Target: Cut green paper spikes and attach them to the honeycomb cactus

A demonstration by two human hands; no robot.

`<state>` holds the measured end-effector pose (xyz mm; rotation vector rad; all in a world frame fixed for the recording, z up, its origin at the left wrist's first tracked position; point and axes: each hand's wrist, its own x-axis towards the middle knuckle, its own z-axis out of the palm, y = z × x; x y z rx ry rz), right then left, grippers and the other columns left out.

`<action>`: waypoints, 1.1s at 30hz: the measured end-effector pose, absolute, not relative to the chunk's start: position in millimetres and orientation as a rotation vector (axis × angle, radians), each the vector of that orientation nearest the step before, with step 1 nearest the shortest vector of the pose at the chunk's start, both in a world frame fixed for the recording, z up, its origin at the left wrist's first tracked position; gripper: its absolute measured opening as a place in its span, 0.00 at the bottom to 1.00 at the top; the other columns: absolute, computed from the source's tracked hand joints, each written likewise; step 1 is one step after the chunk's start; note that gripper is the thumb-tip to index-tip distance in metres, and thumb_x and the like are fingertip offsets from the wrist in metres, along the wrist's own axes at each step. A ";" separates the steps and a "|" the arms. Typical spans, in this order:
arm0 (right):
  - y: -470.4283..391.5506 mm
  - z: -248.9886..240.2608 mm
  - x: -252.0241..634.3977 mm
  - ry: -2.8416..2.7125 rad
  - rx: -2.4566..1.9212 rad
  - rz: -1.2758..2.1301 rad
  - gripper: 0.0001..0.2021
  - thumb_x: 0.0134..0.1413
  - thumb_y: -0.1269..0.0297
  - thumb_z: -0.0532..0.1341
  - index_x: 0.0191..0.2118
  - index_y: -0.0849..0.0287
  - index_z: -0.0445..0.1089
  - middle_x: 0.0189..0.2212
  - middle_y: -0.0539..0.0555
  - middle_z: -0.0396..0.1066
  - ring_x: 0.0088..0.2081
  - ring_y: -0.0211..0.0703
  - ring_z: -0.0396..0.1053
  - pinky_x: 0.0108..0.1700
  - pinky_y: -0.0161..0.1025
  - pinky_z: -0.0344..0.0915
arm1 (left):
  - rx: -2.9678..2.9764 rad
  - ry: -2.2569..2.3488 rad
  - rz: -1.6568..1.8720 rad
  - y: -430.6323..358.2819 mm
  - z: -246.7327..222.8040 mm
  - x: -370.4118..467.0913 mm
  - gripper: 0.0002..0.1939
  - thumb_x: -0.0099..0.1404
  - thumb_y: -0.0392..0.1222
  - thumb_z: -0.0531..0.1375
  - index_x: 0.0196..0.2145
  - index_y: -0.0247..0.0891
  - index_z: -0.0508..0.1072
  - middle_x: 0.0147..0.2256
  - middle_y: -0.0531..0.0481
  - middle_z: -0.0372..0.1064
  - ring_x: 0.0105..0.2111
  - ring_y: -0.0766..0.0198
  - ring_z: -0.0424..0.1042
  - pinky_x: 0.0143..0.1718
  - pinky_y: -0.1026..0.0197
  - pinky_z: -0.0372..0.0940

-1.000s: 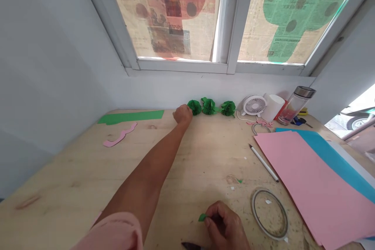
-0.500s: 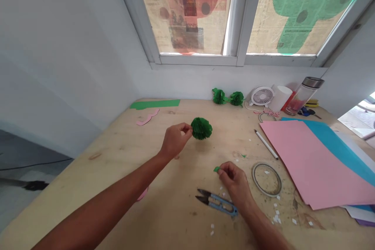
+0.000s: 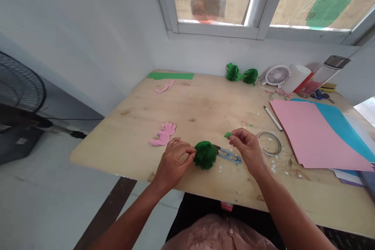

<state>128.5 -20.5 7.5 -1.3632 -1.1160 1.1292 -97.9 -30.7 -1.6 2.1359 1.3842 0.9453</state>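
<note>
Between thumb and fingers, my left hand point(image 3: 175, 161) pinches the left edge of a round, frilly green paper pompom point(image 3: 205, 155) close to the table's front. My right hand point(image 3: 247, 147) grips a small green paper piece point(image 3: 227, 135) at its fingertips, to the right of the pompom and a little farther back. A pair of blue-handled thread snips point(image 3: 230, 156) lies on the table between the hands, its blades partly hidden behind the pompom. Left of my left hand are pink scalloped paper cut-outs point(image 3: 163, 134).
On the right lie a tape roll point(image 3: 269, 143), a white pen point(image 3: 273, 118) and stacked pink paper sheets point(image 3: 319, 136). Along the wall stand two green paper pompoms point(image 3: 250, 76), a small white fan point(image 3: 277, 75) and a glass bottle point(image 3: 324, 77). A green paper strip point(image 3: 171, 75) lies at the back left.
My left hand has brought the green pompom nearer to my body. My right hand still holds the green piece. The view has tilted down and shifted left, showing the pink cut-outs and table's front edge.
</note>
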 end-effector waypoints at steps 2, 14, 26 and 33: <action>-30.5 6.1 125.5 -1.149 -1.379 1.142 0.10 0.46 0.57 0.64 0.28 0.59 0.69 0.22 0.48 0.67 0.25 0.37 0.63 0.27 0.35 0.58 | 2.119 1.402 0.936 -37.5 -4.9 -97.5 0.06 0.60 0.38 0.55 0.26 0.43 0.69 0.28 0.54 0.73 0.31 0.63 0.72 0.55 0.52 0.55; -62.1 -1.3 112.1 -1.323 -1.450 1.094 0.08 0.50 0.59 0.61 0.30 0.58 0.69 0.24 0.50 0.69 0.26 0.39 0.63 0.30 0.36 0.59 | 2.123 1.444 1.130 -66.2 -17.5 -91.1 0.03 0.61 0.36 0.57 0.30 0.40 0.70 0.27 0.55 0.73 0.29 0.65 0.72 0.54 0.47 0.59; -67.5 -3.8 100.9 -1.351 -1.401 1.041 0.07 0.50 0.60 0.61 0.29 0.58 0.69 0.23 0.50 0.69 0.26 0.39 0.64 0.29 0.35 0.61 | 1.990 1.437 1.318 -70.1 -11.8 -89.1 0.05 0.60 0.36 0.59 0.36 0.40 0.70 0.37 0.48 0.71 0.40 0.60 0.71 0.45 0.53 0.66; -70.7 -2.4 99.3 -1.329 -1.391 1.061 0.07 0.50 0.60 0.61 0.29 0.58 0.69 0.24 0.49 0.69 0.26 0.38 0.63 0.30 0.35 0.61 | 1.907 1.342 1.313 -66.8 -7.9 -84.3 0.09 0.60 0.35 0.59 0.40 0.40 0.70 0.44 0.47 0.70 0.46 0.59 0.70 0.49 0.53 0.65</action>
